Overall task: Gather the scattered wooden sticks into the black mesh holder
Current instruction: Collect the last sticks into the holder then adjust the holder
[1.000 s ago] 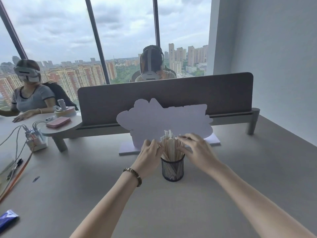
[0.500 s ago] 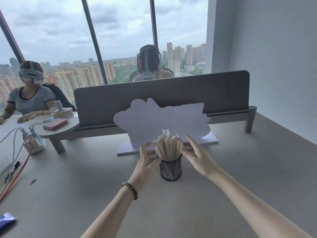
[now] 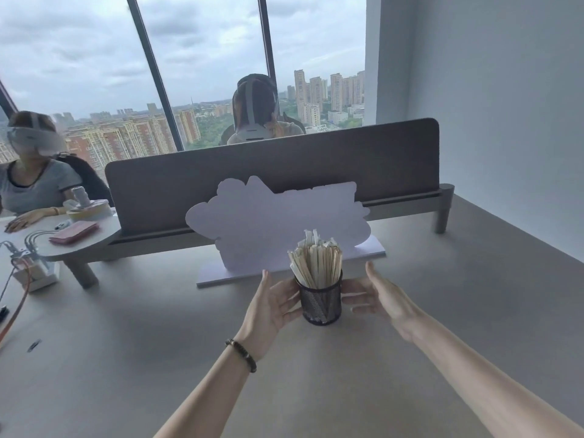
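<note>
The black mesh holder (image 3: 320, 303) stands upright on the grey table, packed with several pale wooden sticks (image 3: 317, 262) that rise above its rim. My left hand (image 3: 273, 303) is open at the holder's left side, fingers touching or nearly touching the mesh. My right hand (image 3: 377, 295) is open on the holder's right, fingers spread and a small gap away. I see no loose sticks on the table.
A white cloud-shaped sign (image 3: 275, 222) stands just behind the holder, with a grey desk divider (image 3: 275, 172) beyond it. At the left are a pink phone (image 3: 74, 232), a cabled white box (image 3: 33, 270) and two seated people wearing headsets. A grey wall (image 3: 505, 105) runs along the right.
Both hands came off the stick tops, dropped and spread apart to the holder's sides. The sticks now stand free in the holder.
</note>
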